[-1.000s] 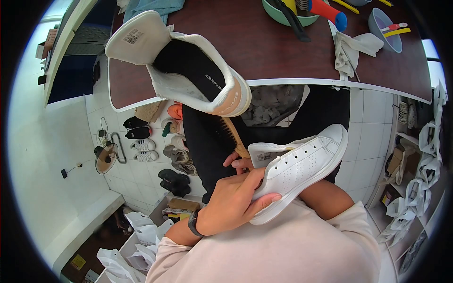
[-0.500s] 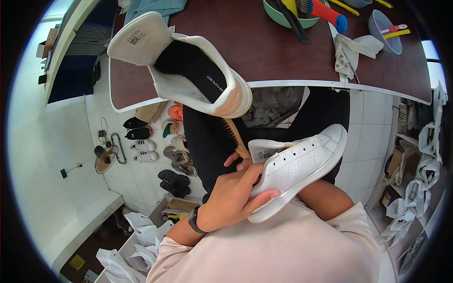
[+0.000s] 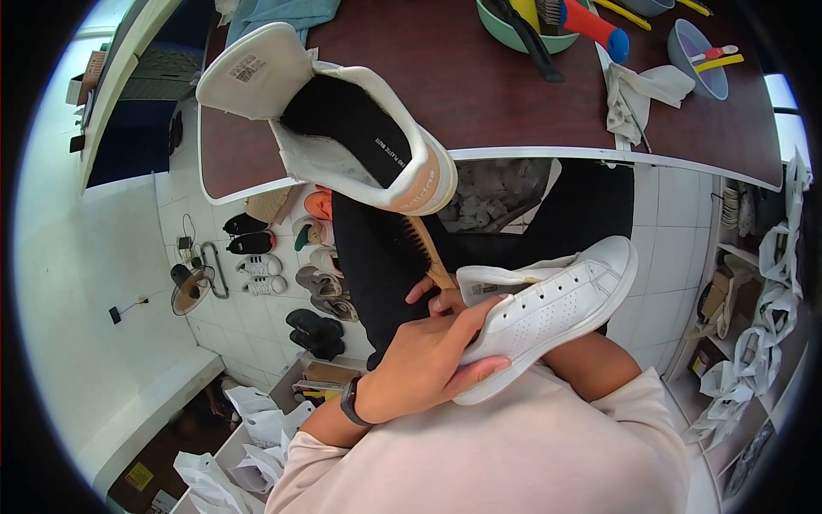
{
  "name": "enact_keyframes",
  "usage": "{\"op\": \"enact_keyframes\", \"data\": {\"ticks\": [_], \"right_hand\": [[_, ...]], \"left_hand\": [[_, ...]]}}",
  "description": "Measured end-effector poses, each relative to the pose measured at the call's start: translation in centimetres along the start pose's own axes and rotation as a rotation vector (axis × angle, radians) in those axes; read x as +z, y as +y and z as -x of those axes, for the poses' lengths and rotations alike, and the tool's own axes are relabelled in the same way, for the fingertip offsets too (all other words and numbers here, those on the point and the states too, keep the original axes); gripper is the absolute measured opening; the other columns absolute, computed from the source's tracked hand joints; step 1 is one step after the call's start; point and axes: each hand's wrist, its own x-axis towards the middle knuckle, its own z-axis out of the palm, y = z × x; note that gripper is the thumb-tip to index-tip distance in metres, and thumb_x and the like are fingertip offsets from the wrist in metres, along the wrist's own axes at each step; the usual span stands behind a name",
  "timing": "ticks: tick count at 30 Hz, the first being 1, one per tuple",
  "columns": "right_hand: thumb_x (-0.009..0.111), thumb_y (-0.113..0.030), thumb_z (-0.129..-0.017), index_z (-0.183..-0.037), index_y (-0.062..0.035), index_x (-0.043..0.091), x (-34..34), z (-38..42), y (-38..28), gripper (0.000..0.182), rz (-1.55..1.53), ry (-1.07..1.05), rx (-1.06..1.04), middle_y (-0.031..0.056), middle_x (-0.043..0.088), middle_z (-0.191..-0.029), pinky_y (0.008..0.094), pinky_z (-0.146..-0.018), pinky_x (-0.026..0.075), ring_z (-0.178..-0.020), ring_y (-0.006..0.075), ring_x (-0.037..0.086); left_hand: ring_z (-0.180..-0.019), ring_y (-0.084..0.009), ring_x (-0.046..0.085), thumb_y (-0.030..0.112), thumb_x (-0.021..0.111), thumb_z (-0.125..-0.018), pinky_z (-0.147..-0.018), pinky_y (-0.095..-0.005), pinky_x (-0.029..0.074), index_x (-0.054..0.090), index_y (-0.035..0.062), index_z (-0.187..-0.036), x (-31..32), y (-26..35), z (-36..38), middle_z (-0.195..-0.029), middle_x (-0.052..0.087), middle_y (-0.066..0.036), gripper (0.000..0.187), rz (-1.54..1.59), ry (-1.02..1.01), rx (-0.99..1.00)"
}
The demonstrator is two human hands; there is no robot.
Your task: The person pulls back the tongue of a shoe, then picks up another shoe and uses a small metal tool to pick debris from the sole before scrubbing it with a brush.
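Left hand (image 3: 424,364) wraps the heel of a white sneaker (image 3: 548,313), held over the lap, toe pointing right. Right hand (image 3: 434,297), mostly hidden behind it, grips a wooden brush (image 3: 417,246), bristles left. Second sneaker (image 3: 334,128) lies on the table (image 3: 514,94) edge.

Two white sneakers are close by: one (image 3: 548,313) held near the body, one (image 3: 342,128) on the table's (image 3: 514,94) near edge. One wooden brush (image 3: 419,248) lies between them. Far on the table sit two bowls, green (image 3: 514,30) and blue-grey (image 3: 698,56), and one white cloth (image 3: 642,90). Two hands show: left (image 3: 424,364), right (image 3: 432,295).
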Motion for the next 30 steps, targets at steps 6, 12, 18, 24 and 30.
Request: {"op": "enact_keyframes", "data": {"ticks": [6,12,18,24,30], "right_hand": [[0.065,-0.05,-0.091,-0.135,0.0007,0.052,0.07,0.2,-0.16,0.068,-0.019,-0.009,0.011,0.016,0.057,-0.124,0.0321,-0.087,0.056,-0.102,0.021,0.064],[0.065,-0.05,-0.091,-0.134,0.0002,0.052,0.2,0.06,-0.15,0.067,-0.01,-0.012,0.013,0.0152,0.057,-0.123,0.0316,-0.086,0.056,-0.102,0.0203,0.064],[0.066,-0.049,-0.091,-0.134,-0.0002,0.052,0.35,0.0,-0.08,0.067,-0.015,-0.013,0.021,0.0144,0.057,-0.121,0.031,-0.086,0.055,-0.101,0.0196,0.063],[0.066,-0.048,-0.091,-0.133,-0.0006,0.052,0.49,-0.08,0.02,0.066,-0.019,-0.019,0.027,0.0136,0.058,-0.12,0.0305,-0.085,0.055,-0.1,0.0189,0.063],[0.066,-0.048,-0.09,-0.133,-0.0011,0.052,0.5,-0.23,0.23,0.065,-0.018,-0.021,0.032,0.0128,0.058,-0.118,0.03,-0.085,0.055,-0.099,0.0181,0.063]], "left_hand": [[-0.072,-0.0304,0.067,0.035,0.077,-0.087,-0.063,-0.0359,0.051,0.045,0.0004,-0.139,0.02,0.14,0.16,-0.088,0.066,-0.016,0.071,-0.03,-0.079,0.025],[-0.07,-0.0309,0.066,0.038,0.069,-0.093,-0.058,-0.0386,0.052,0.041,0.0033,-0.143,0.3,-0.37,0.34,-0.082,0.063,-0.015,0.067,0.029,-0.051,0.025],[-0.071,-0.0317,0.066,0.038,0.069,-0.093,-0.059,-0.0392,0.052,0.04,0.0034,-0.143,0.16,-0.22,0.24,-0.082,0.063,-0.015,0.067,0.022,-0.063,0.014],[-0.072,-0.0319,0.067,0.038,0.069,-0.093,-0.059,-0.0388,0.053,0.04,0.0033,-0.143,0.1,-0.12,0.15,-0.083,0.064,-0.016,0.067,0.007,-0.051,0.024],[-0.071,-0.0315,0.067,0.039,0.068,-0.094,-0.059,-0.0383,0.053,0.04,0.0031,-0.143,0.15,-0.09,0.2,-0.084,0.064,-0.016,0.067,-0.007,-0.059,0.015]]}}
